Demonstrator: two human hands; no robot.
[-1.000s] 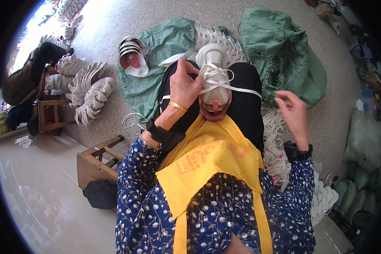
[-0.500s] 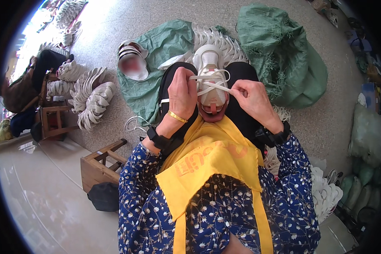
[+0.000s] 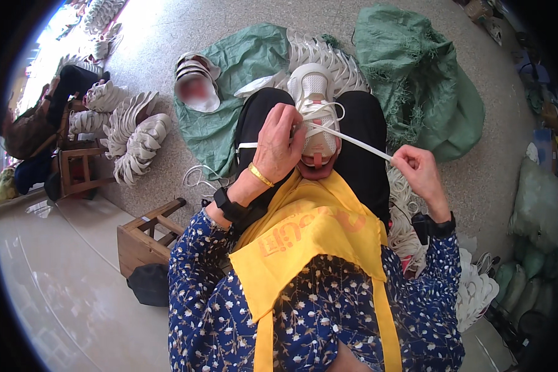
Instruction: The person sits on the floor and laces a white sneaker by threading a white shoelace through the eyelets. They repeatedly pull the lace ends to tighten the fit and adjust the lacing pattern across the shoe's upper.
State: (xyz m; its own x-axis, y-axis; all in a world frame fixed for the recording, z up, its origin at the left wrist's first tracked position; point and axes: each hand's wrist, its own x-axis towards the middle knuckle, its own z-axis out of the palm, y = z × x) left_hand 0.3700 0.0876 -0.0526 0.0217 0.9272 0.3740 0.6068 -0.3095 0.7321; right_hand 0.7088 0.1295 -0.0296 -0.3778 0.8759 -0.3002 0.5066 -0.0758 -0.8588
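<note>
A white and beige sneaker upper (image 3: 311, 80) rests between my knees, its toe pointing away from me and its pinkish opening toward my lap. White shoelace (image 3: 361, 144) crosses over the tongue, with a small loop standing out at the right side. My right hand (image 3: 417, 175), off to the right above the thigh, pinches the lace, which runs taut back to the shoe. My left hand (image 3: 280, 139) is closed at the shoe's left side, fingers bent against the lacing. What its fingertips grip is partly hidden, but lace emerges from them.
Stacked white shoe uppers (image 3: 328, 57) lie beyond my knees on a green woven sack (image 3: 229, 53). Another green sack (image 3: 428, 87) is at right. Loose white laces (image 3: 403, 211) hang beside my right thigh. At left are a wooden stool (image 3: 144, 242) and more stacked uppers (image 3: 144, 146).
My right hand has drawn away to the right and toward me, pulling a long stretch of lace straight. My left hand has shifted slightly right, closer over the lacing.
</note>
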